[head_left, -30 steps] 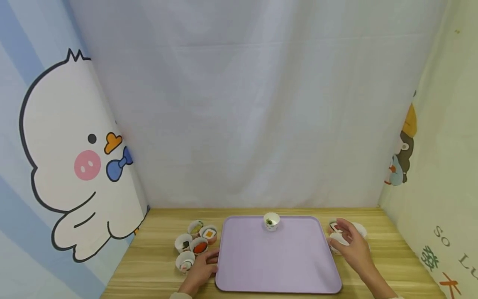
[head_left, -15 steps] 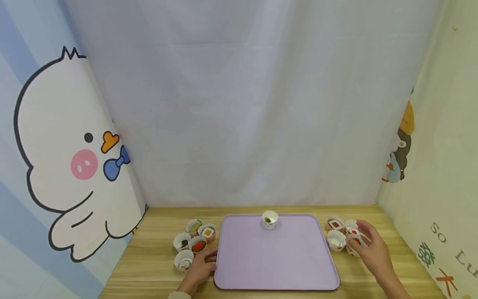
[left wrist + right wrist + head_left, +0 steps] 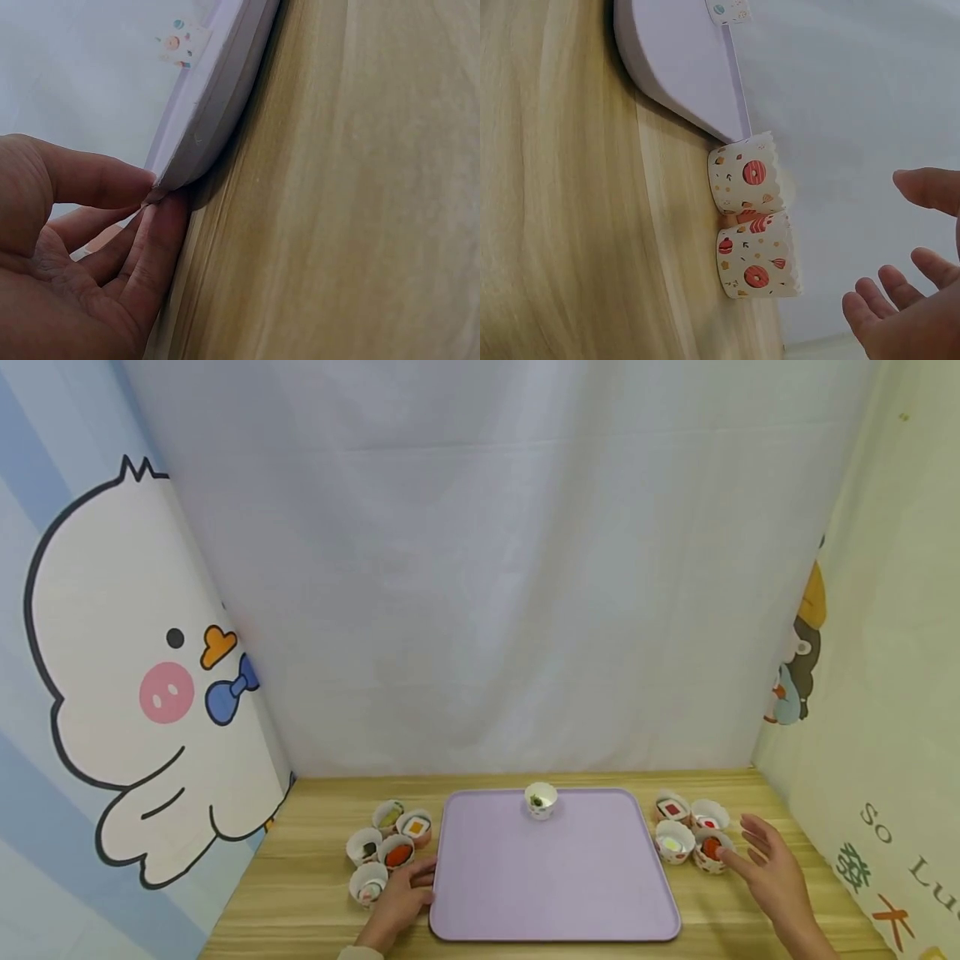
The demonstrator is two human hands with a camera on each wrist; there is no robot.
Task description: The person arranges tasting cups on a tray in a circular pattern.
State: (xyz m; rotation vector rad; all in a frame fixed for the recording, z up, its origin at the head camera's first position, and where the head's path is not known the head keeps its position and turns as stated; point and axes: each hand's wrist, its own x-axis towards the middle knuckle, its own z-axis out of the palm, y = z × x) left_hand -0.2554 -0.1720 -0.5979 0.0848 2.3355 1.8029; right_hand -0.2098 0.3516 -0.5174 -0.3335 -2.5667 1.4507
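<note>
My left hand (image 3: 401, 897) pinches the left rim of a lilac tray (image 3: 555, 877). The left wrist view shows the thumb above the tray's edge and the fingers (image 3: 161, 244) beneath it. At the tray's back edge stands a paper baking cup (image 3: 541, 802) with something small and green inside. Right of the tray, my right hand (image 3: 772, 877) is held with fingers apart and nothing in it. It is beside a patterned cup (image 3: 756, 259) with a red filling. Close to that are a cup with a pale green piece (image 3: 675, 843), a cup with a red-and-white square (image 3: 672, 810) and another cup (image 3: 709, 817).
Several cups stand together left of the tray, among them one with a red-orange piece (image 3: 397, 853) and one with a yellow-and-white square (image 3: 415, 828). A wooden table (image 3: 300, 877) lies under everything. Behind hangs a pale curtain (image 3: 480, 610), with printed cloths on both sides.
My right hand has drawn back to the right from over the right-hand cups, which now show fully. My left hand stays at the tray's rim.
</note>
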